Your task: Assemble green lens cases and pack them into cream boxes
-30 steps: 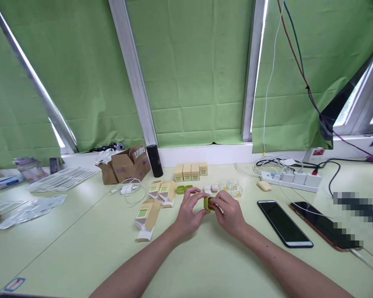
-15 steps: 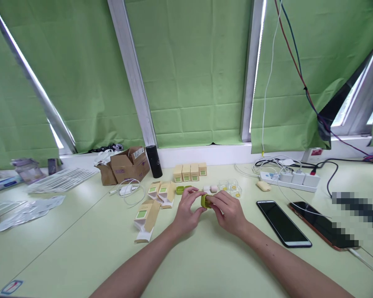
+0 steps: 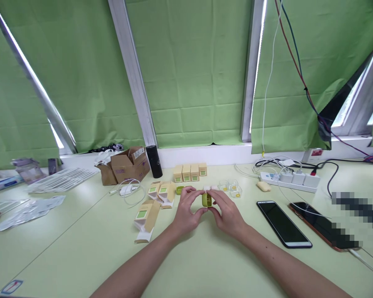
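Note:
A small, hollow green case (image 3: 207,200) is held upright over the table between my two hands, its dark opening turned partly to the right. My left hand (image 3: 188,211) pinches its left side between thumb and fingertips. On the other side, my right hand (image 3: 226,209) grips its edges with thumb and forefinger. Behind my left fingers lies another green piece (image 3: 180,190), partly hidden. Small pale pieces (image 3: 214,188) sit just beyond my right fingertips. To the left are opened cardboard packets (image 3: 147,215) with green squares.
Small boxes (image 3: 186,172) stand in a row at the back, with clear cups (image 3: 233,187) to their right. A phone (image 3: 284,223), a second phone (image 3: 321,223) and a power strip (image 3: 289,180) are at right. Farther left are a black cylinder (image 3: 154,161) and a carton (image 3: 130,165).
My right fingers have come out of the green case's opening and now grip its edge. The case has turned slightly, showing its hollow inside more.

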### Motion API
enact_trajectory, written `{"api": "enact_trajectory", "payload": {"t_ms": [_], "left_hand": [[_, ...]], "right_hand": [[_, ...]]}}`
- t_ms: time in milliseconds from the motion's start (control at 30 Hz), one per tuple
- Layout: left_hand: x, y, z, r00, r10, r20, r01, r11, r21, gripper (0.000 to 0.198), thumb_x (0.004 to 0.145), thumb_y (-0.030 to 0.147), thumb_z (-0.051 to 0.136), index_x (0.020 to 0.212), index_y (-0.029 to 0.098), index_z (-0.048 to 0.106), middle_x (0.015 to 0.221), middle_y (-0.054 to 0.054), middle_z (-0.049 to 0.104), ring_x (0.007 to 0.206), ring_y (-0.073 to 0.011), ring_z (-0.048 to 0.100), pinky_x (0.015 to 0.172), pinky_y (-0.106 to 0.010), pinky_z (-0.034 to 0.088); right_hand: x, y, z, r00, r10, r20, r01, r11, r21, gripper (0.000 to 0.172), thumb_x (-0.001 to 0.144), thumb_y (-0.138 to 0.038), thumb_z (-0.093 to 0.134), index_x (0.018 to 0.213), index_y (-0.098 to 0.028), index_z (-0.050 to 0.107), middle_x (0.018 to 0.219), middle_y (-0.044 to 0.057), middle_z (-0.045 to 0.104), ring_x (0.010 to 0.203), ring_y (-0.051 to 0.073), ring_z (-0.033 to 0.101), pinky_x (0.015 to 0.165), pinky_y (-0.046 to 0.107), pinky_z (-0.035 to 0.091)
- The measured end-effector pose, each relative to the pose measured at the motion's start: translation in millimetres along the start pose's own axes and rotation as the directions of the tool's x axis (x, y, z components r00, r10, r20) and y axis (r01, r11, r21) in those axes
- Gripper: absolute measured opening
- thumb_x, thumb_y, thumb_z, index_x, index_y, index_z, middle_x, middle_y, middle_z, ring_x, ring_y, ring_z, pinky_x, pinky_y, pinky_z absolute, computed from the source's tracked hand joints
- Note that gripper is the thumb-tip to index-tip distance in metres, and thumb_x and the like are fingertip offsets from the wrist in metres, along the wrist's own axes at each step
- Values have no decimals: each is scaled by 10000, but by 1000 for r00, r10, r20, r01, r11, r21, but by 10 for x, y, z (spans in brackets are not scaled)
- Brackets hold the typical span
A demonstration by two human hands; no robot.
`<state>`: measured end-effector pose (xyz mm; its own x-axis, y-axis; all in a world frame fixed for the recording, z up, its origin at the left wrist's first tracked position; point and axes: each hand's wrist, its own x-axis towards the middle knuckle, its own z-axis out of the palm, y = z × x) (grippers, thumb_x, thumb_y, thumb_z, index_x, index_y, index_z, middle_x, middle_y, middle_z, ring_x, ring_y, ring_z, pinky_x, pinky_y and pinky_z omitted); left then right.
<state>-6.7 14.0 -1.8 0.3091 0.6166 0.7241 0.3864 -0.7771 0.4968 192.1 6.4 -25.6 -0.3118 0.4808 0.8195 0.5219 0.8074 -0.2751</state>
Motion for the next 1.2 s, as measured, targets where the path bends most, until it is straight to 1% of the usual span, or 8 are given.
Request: {"api": "enact_trajectory", "payload": {"t_ms": [100,200,300,400,600,767,1000,1200], "left_hand": [[9,31,-22,1000,-31,-3,31,999,-25,431,863,224,744,1281,257,646,1213,-107,670,1245,-297,495,1059,-492,471],[22,28,-27,996,-89,-27,88,996,-34,241,936,247,643,1175,240,672,1166,-103,667,1229,-279,519,1068,-478,456],[30,-6,-1,981,-185,-51,184,982,-34,131,941,261,616,1039,222,694,1044,-90,658,1093,-255,581,942,-414,503],[31,-39,41,959,-280,-30,278,958,-63,119,913,270,632,980,209,709,967,-73,642,927,-215,613,786,-341,506],[48,-7,107,918,-394,38,395,901,-178,155,893,318,636,884,177,699,892,-60,662,838,-192,639,734,-308,488],[63,12,136,898,-437,59,438,868,-234,189,873,348,643,849,168,693,852,-59,669,774,-186,639,700,-302,494],[59,2,142,894,-443,61,443,860,-252,180,861,342,653,814,170,675,834,-46,656,743,-173,632,696,-294,495],[63,9,133,889,-450,85,455,850,-265,176,859,341,644,810,172,658,832,-38,644,722,-168,621,697,-302,491]], "right_hand": [[-14,27,24,998,51,-43,-48,997,68,602,946,-88,506,1514,-276,441,1348,139,634,1263,307,602,883,483,655],[-23,36,36,990,121,-77,-109,984,138,559,941,-87,514,1466,-277,491,1355,131,623,1284,310,586,873,479,662],[-24,35,42,983,160,-92,-140,970,198,533,929,-79,524,1424,-279,521,1342,123,620,1242,299,607,865,475,666],[-23,35,49,980,169,-103,-144,965,221,527,915,-70,532,1397,-281,535,1320,118,626,1220,297,615,856,477,668],[-27,29,72,982,158,-108,-131,966,222,531,903,-66,538,1388,-281,542,1325,112,636,1230,293,618,857,463,674],[-27,9,75,983,152,-103,-126,966,225,512,911,-73,531,1382,-273,547,1309,113,649,1226,290,628,855,454,678],[-48,29,92,986,140,-93,-116,967,225,501,911,-72,532,1370,-271,550,1308,114,650,1214,290,632,845,460,678],[-46,29,94,987,134,-88,-111,967,231,519,907,-63,528,1380,-276,545,1305,111,650,1214,287,629,847,467,678]]}}
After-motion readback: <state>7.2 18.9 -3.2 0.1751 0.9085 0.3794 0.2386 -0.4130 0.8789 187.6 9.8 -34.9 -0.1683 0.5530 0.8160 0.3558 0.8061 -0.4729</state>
